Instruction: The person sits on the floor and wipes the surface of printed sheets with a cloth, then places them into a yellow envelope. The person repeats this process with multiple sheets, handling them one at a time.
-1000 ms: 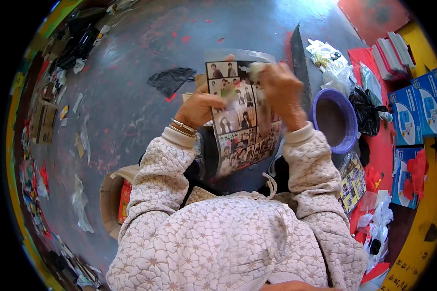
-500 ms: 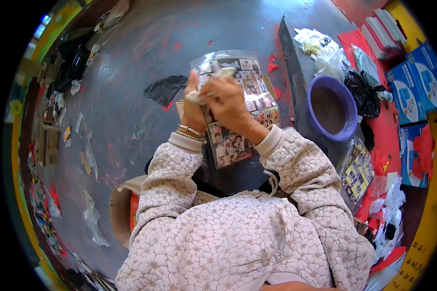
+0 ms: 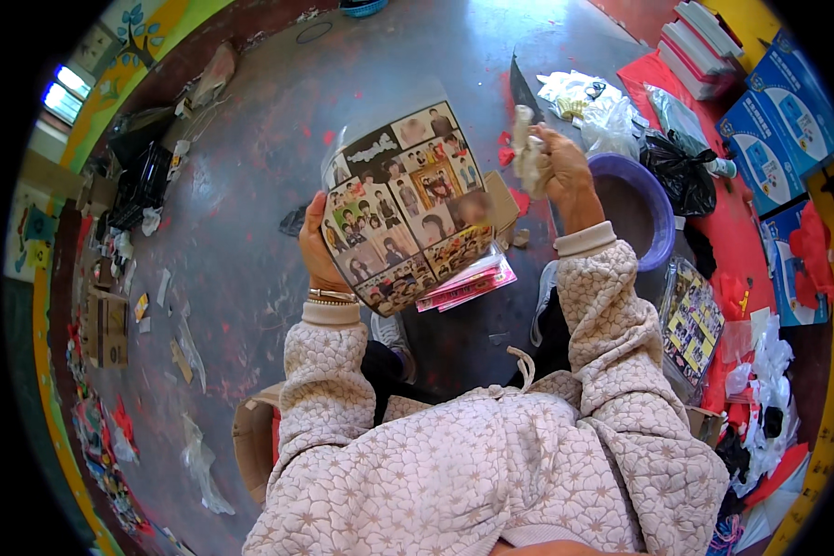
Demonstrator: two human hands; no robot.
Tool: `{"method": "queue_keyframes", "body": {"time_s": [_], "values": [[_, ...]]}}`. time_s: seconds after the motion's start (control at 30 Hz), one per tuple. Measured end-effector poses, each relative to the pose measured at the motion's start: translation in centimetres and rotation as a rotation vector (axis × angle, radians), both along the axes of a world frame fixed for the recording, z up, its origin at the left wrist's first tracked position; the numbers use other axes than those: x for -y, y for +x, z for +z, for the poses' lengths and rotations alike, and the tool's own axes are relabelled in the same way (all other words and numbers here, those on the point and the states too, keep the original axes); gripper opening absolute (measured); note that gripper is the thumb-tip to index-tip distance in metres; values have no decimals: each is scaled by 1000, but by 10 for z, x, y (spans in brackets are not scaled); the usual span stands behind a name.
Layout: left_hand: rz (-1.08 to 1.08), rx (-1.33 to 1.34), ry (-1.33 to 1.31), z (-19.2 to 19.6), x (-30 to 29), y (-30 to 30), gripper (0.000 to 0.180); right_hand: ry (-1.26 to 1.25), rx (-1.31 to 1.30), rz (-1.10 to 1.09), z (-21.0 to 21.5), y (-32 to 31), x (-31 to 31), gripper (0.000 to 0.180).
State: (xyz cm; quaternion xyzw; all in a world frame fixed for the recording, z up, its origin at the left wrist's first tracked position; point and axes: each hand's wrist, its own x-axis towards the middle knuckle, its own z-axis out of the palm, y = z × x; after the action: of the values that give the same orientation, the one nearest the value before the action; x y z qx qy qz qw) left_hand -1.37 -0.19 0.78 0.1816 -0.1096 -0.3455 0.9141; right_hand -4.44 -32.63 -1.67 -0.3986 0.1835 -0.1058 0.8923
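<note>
Tilted in front of me is a photo sheet (image 3: 408,208) covered in small pictures, with a clear plastic edge along its far side. My left hand (image 3: 318,246) grips it by its left edge, the fingers hidden behind it. To the right of the sheet and apart from it, my right hand (image 3: 570,176) is closed on a crumpled off-white cloth (image 3: 528,157). Partly covered by the sheet, some pink printed packets (image 3: 477,283) lie below it. Behind its right edge shows a piece of cardboard (image 3: 503,202).
A purple basin (image 3: 656,252) of murky water stands by my right forearm. Beyond it are plastic bags (image 3: 612,125), a black bag (image 3: 681,176), a wrapped photo sheet (image 3: 690,320) and blue boxes (image 3: 774,120). An open cardboard box (image 3: 253,435) sits at my left.
My right hand has moved off the sheet to the right, carrying the cloth. My left hand has shifted left and turned the sheet, and the pink packets have come into view.
</note>
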Motion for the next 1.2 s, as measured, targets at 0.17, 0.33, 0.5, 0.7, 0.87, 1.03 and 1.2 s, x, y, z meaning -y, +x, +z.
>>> {"method": "queue_keyframes", "body": {"time_s": [0.17, 0.33, 0.5, 0.7, 0.87, 1.03, 1.2], "values": [[-167, -25, -77, -5, 0, 2, 46, 286, 85, 452, 38, -14, -70, 36], [-186, -100, 45, -14, 8, 7, 55, -99, 51, 381, 52, -25, -88, 22], [-194, 79, 61, 0, 16, -10, 72, -114, 93, 193, 34, -15, -69, 14], [-11, 194, 448, -14, 17, -22, 37, -282, 163, 131, 41, -13, -65, 10], [33, 245, 511, -20, 20, -15, 36, 12, 159, 39, 23, -6, -7, 10], [50, 189, 453, -6, 16, -15, 39, 28, 278, -274, 55, -15, 3, 15], [-45, 167, 411, -12, 28, -16, 40, -868, 369, -157, 67, -22, -98, 19]]}}
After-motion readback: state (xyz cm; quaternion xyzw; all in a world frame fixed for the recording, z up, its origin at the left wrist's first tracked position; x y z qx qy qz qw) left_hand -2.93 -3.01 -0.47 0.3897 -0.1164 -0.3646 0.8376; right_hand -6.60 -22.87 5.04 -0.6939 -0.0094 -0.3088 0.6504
